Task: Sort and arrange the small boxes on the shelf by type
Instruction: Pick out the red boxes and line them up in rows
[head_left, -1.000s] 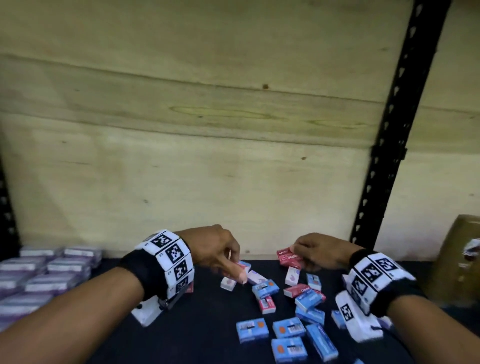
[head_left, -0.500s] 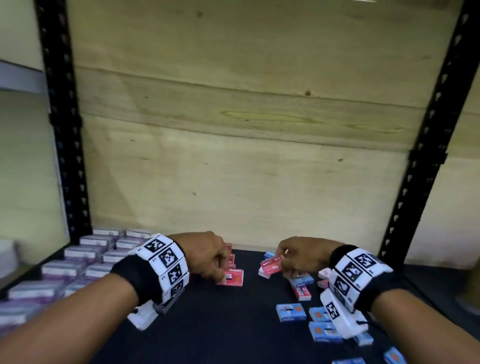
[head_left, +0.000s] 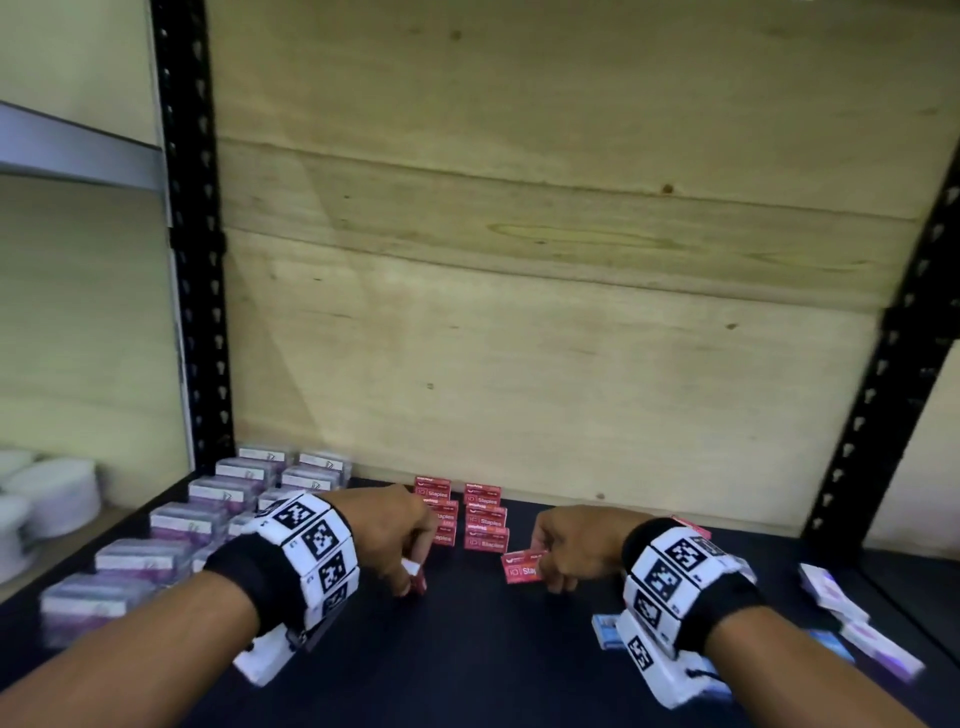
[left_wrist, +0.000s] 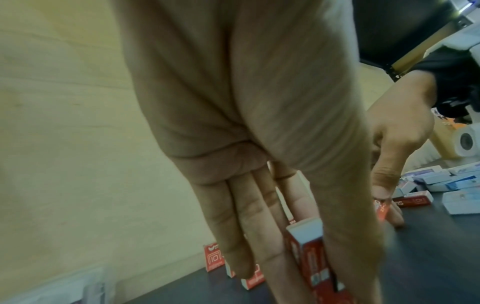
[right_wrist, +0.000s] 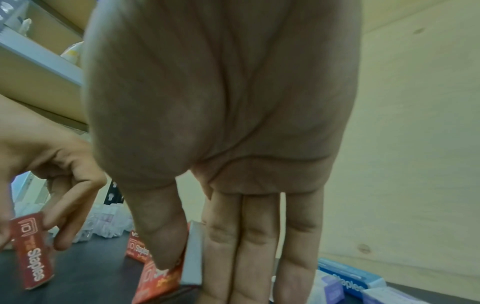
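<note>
Two short rows of red staples boxes (head_left: 485, 519) stand on the dark shelf (head_left: 467, 649) near the back wall. My left hand (head_left: 413, 582) is just in front of the left row and pinches a red staples box (left_wrist: 311, 253) between thumb and fingers; in the head view only its white end shows. My right hand (head_left: 540, 569) is in front of the right row and grips another red staples box (head_left: 522, 566) by one end, a little above the shelf. Purple boxes (head_left: 208, 519) lie in rows at the left.
Loose blue boxes (head_left: 608, 631) lie under my right wrist, and pale purple boxes (head_left: 841, 603) are scattered at the far right. Black slotted uprights (head_left: 192, 260) frame the bay, with a plywood back wall (head_left: 519, 312). White rolls (head_left: 52, 499) sit in the neighbouring bay.
Both hands left the mixed pile, each carrying a red box, and moved left to the red rows. The view swung left with them.
</note>
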